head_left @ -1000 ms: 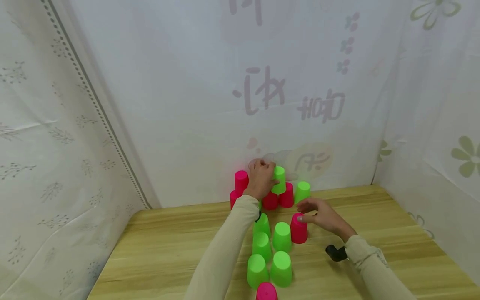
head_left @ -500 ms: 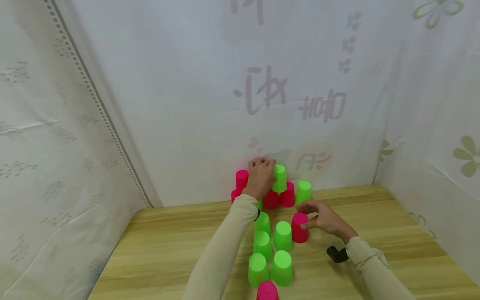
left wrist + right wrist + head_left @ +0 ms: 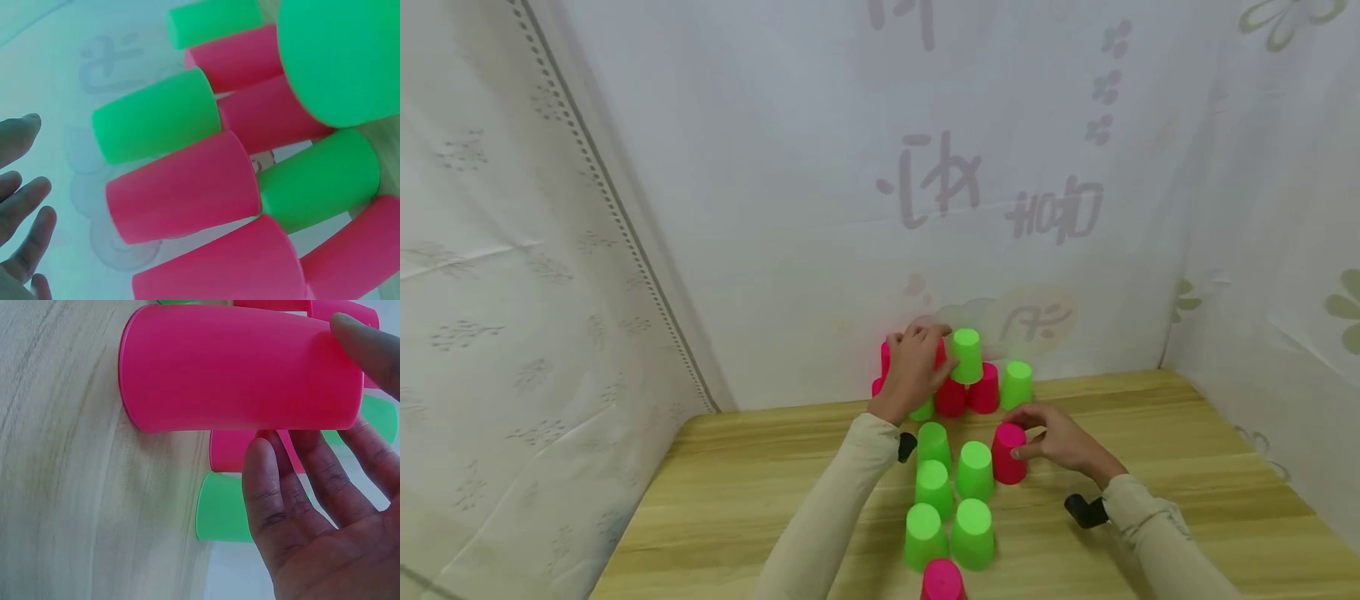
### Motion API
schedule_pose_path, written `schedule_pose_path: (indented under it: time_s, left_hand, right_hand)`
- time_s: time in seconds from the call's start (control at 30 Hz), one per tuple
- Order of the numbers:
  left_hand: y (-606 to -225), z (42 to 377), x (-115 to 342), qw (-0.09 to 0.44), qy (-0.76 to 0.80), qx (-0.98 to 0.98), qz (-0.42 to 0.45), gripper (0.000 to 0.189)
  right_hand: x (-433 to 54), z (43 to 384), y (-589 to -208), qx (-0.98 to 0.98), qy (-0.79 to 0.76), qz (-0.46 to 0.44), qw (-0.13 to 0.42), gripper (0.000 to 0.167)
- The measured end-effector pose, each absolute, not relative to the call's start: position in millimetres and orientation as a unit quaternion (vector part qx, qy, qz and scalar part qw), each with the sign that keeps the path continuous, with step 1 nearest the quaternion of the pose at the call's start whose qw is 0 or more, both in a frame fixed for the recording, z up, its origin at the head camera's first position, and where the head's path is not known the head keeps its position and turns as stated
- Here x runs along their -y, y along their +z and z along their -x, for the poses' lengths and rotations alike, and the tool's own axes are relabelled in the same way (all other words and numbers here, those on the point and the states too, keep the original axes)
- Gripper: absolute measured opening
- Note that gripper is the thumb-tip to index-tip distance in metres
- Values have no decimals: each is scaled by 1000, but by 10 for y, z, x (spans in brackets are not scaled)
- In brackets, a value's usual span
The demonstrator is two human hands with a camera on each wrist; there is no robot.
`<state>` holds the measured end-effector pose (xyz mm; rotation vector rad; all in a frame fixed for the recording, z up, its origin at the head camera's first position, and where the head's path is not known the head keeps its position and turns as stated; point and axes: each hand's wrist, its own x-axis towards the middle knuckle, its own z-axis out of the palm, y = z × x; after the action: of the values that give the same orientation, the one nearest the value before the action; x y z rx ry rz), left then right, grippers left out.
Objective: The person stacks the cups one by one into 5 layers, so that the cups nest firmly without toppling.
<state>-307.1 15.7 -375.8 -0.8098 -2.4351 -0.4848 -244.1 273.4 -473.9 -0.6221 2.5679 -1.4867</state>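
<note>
My left hand (image 3: 913,371) is in front of the cup stack at the wall. In the left wrist view its spread fingers (image 3: 28,206) are apart from the cups. Near it, a pink cup (image 3: 184,187) and a green cup (image 3: 156,115) lie side by side in the upper row, on a lower row with a green cup (image 3: 322,181) and pink cups. My right hand (image 3: 1060,437) holds an upside-down pink cup (image 3: 244,369), thumb on one side near its closed end and fingers on the other. Its rim appears at or close to the table.
Several upside-down green cups (image 3: 973,533) stand in the table's middle, with a pink cup (image 3: 943,581) at the front. Another green cup (image 3: 1017,385) ends the back row on the right. A white printed cloth (image 3: 790,250) hangs behind the wooden table (image 3: 737,492).
My left hand has drawn back from the upper row, uncovering a pink cup beside the green one. My right thumb has come onto the pink cup's side. The head view has shifted slightly.
</note>
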Motion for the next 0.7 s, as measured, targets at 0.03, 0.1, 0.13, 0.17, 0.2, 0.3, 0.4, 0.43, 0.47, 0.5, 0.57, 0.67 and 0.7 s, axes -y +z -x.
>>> schedule_pose_path:
  time_s: [0.03, 0.1, 0.13, 0.17, 0.2, 0.3, 0.4, 0.43, 0.47, 0.5, 0.57, 0.67, 0.7]
  left_hand:
    - [-3764, 3026, -124, 256, -195, 898, 300, 45]
    - [-3783, 2936, -54, 238, -222, 896, 302, 45]
    - [-3794, 2888, -17, 227, -238, 894, 304, 45]
    - [-3812, 2844, 22, 213, -253, 893, 306, 45]
    - [-3833, 2796, 62, 199, -267, 891, 308, 45]
    - [-3920, 2659, 180, 160, -305, 885, 314, 44]
    - [-4041, 2537, 300, 133, -339, 877, 314, 42]
    - [-4085, 2498, 342, 125, -347, 875, 313, 42]
    - [-4132, 2460, 383, 120, -353, 874, 312, 41]
    - [-4178, 2423, 424, 114, -358, 873, 311, 40]
    - [-4273, 2359, 503, 100, -362, 874, 309, 39]
    - [-4390, 2274, 602, 72, -372, 873, 308, 36]
    - [-4425, 2252, 629, 63, -376, 872, 308, 34]
  right_hand:
    - [-2739, 2442, -4734, -848, -485, 207, 53, 44]
    - [-2745, 2445, -4718, -854, -475, 206, 51, 43]
    - [-2747, 2449, -4707, -856, -471, 206, 52, 43]
    - [-2749, 2455, -4696, -857, -469, 204, 55, 43]
    - [-2751, 2463, -4686, -860, -466, 202, 57, 43]
    - [-2762, 2492, -4651, -866, -456, 194, 60, 43]
    - [-2773, 2532, -4609, -871, -448, 194, 59, 43]
    - [-2775, 2545, -4590, -872, -446, 195, 57, 43]
    - [-2779, 2559, -4569, -873, -443, 196, 56, 43]
    - [-2782, 2572, -4549, -875, -438, 198, 53, 43]
    - [-2792, 2598, -4498, -878, -432, 199, 52, 43]
    - [-2813, 2639, -4405, -884, -419, 203, 43, 42]
    - [-2817, 2653, -4373, -887, -413, 203, 37, 42]
